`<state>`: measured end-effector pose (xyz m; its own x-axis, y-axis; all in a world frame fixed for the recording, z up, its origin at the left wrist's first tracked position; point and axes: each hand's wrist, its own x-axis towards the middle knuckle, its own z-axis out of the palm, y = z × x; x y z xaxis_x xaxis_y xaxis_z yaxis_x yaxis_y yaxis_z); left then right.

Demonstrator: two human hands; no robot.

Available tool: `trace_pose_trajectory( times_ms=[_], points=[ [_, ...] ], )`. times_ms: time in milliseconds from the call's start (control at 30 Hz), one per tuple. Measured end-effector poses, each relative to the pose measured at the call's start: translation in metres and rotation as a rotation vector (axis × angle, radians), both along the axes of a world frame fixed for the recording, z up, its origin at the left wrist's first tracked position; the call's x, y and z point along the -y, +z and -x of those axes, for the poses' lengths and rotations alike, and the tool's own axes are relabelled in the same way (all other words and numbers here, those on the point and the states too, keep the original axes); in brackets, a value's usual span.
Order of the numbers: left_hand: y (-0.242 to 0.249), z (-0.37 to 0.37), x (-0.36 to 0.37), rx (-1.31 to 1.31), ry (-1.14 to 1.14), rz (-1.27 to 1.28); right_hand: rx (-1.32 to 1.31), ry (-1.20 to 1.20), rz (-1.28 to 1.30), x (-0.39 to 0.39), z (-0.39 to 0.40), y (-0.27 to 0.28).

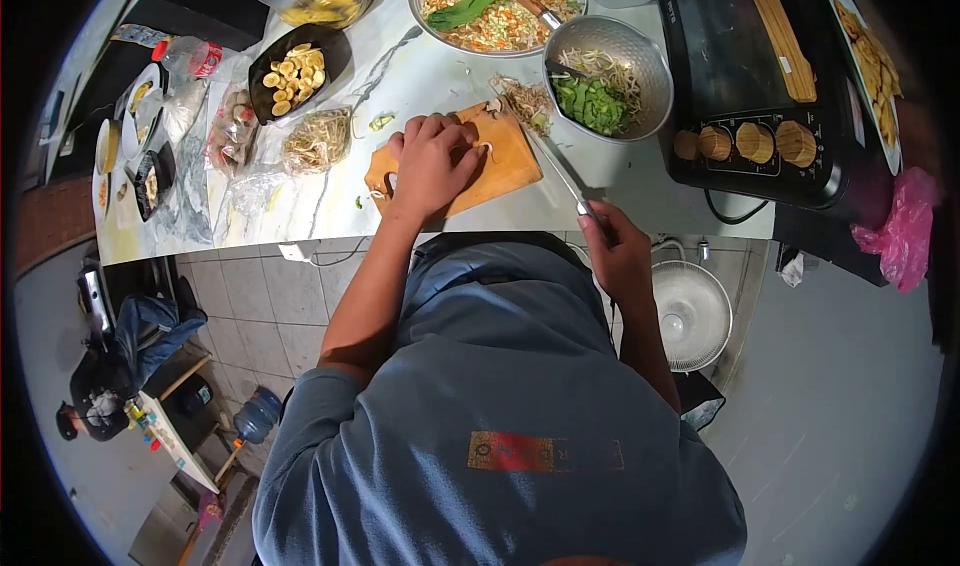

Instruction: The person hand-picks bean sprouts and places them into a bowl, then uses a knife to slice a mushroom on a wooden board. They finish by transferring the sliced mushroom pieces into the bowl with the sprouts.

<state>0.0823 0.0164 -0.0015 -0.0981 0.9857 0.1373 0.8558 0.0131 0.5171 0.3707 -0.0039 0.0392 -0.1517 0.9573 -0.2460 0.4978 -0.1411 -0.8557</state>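
My left hand (pixel 432 163) rests on a wooden cutting board (pixel 515 171), its fingers curled down and its thumb at the side. What lies under those fingers is hidden. A few pale scraps show on the board around the hand. At the board's right edge my right hand (pixel 615 251) is closed around the handle of a knife (pixel 560 171). The blade points up and to the left, off the board's right side. Beyond the board lies a small heap of stringy brownish trimmings (pixel 525 98). Green scraps (pixel 381 122) are on the table to the left.
A metal pot (pixel 657 91) holds bean sprouts and chopped greens. Behind it stands a bowl of chopped vegetables (pixel 470 16). On the left are a black dish of sliced pieces (pixel 295 74) and a bag of sprouts (pixel 318 141). A black stove (pixel 730 126) is on the right.
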Motion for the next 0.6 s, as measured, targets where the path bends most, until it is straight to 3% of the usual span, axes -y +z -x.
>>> trace_pose_trajectory(
  times_ms=[267,433,600],
  points=[
    [-0.0075,-0.0033,-0.0032,-0.003,-0.015,-0.051,-0.002,0.015,0.016,0.0028,-0.0019,0.0031],
    [-0.0060,-0.0086,-0.0011,-0.052,0.166,-0.050,-0.003,-0.002,0.041,0.0017,0.0003,0.0068],
    [0.0000,-0.0102,0.0048,-0.031,0.080,-0.067,-0.002,0.044,-0.019,0.0015,0.0035,0.0071]
  ],
)
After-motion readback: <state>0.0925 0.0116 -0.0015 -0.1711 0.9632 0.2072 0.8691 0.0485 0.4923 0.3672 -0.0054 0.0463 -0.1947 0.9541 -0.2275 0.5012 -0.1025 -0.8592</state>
